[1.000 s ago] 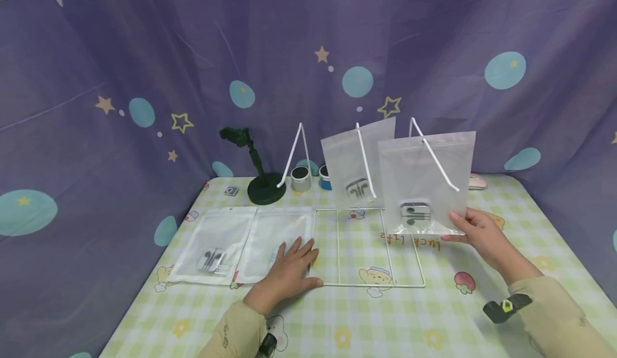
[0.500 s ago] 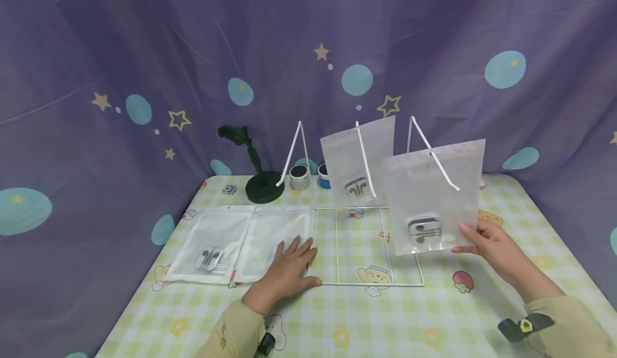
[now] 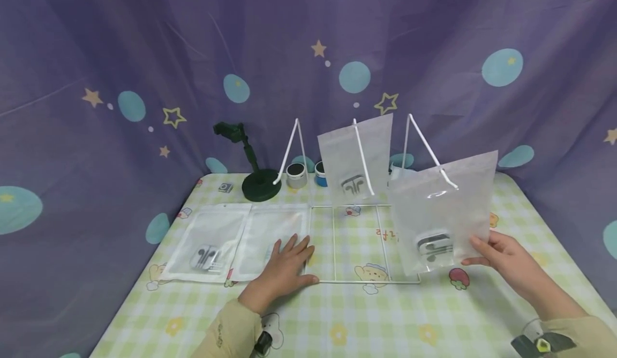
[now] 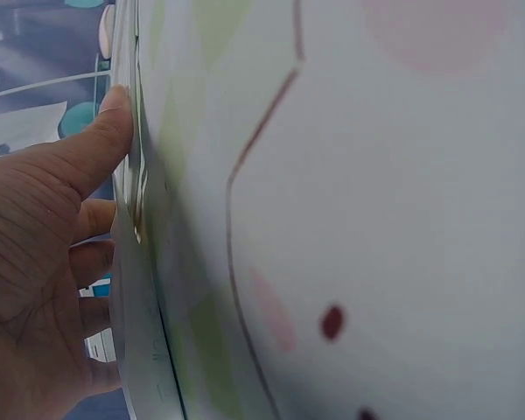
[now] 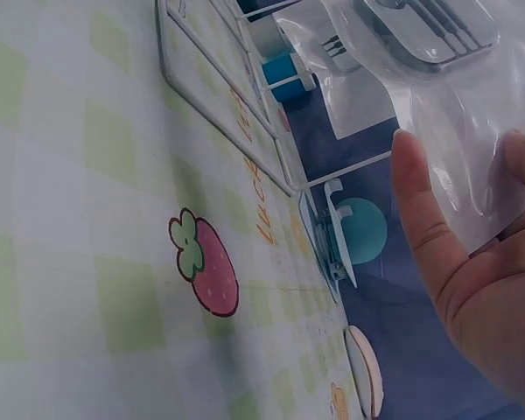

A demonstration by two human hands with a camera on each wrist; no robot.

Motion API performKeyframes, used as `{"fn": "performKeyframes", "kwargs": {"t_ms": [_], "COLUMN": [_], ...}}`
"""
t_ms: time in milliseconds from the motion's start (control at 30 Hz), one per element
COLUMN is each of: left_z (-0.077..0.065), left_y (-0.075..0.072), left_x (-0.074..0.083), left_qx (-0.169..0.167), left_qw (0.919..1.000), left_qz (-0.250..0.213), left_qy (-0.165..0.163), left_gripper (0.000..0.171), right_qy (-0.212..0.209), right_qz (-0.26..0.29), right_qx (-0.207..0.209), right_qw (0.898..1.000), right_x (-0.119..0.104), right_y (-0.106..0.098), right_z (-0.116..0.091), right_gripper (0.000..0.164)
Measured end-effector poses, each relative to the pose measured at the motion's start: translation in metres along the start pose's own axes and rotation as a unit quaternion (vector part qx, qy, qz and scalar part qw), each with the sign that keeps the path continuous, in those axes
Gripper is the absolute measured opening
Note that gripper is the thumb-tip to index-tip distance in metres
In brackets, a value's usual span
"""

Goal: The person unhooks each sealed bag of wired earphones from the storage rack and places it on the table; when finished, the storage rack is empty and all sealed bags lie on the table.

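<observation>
My right hand (image 3: 506,264) pinches the lower right corner of a translucent zip bag (image 3: 448,202) holding wired earphones in a case. This bag hangs tilted near the front end of the right prong of a white wire display rack (image 3: 371,282). A second zip bag (image 3: 337,151) with earphones hangs on the middle prong. With fingers spread, my left hand (image 3: 281,272) rests on a zip bag (image 3: 279,221) lying flat, and its thumb touches the rack's base. Another flat zip bag (image 3: 212,229) with earphones lies at the far left. The left prong (image 3: 287,154) bears no bag.
A dark green stand (image 3: 260,184) stands behind the flat bags, near a small silver-grey square item (image 3: 225,187). Grey (image 3: 296,178) and blue (image 3: 321,176) round jars stand behind the rack. A pale mouse-shaped item (image 5: 364,372) lies at the back right. The checked cloth (image 3: 385,320) covers the table.
My right hand has moved toward me, down and right, with the bag's hole sliding along the right prong toward its front end. The left hand stays in place.
</observation>
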State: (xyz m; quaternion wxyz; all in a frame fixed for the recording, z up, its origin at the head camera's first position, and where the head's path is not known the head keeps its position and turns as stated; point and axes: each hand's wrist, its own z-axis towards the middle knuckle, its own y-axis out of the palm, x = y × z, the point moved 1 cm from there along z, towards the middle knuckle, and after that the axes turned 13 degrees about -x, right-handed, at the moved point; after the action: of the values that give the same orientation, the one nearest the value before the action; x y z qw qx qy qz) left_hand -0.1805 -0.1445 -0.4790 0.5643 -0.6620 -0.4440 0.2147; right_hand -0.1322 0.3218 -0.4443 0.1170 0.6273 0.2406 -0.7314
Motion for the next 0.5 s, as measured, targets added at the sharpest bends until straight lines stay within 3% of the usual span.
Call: {"fn": "performKeyframes", "kwargs": {"t_ms": [267, 500], "left_z": [0.000, 0.000], "left_y": [0.001, 0.001], "left_x": [-0.001, -0.001], "left_qx": [0.005, 0.006], "left_qw": [1.0000, 1.0000], "left_qz": [0.003, -0.001], "left_qy": [0.002, 0.004], "left_gripper": [0.077, 0.077], "right_qy": [0.025, -0.043], "right_qz": [-0.059, -0.027], "right_qx": [0.008, -0.011], "right_qw": [0.998, 0.999], "right_x": [-0.005, -0.008], "right_y": [-0.001, -0.001], "right_z": [-0.015, -0.020], "right_gripper": [0.030, 0.035]}}
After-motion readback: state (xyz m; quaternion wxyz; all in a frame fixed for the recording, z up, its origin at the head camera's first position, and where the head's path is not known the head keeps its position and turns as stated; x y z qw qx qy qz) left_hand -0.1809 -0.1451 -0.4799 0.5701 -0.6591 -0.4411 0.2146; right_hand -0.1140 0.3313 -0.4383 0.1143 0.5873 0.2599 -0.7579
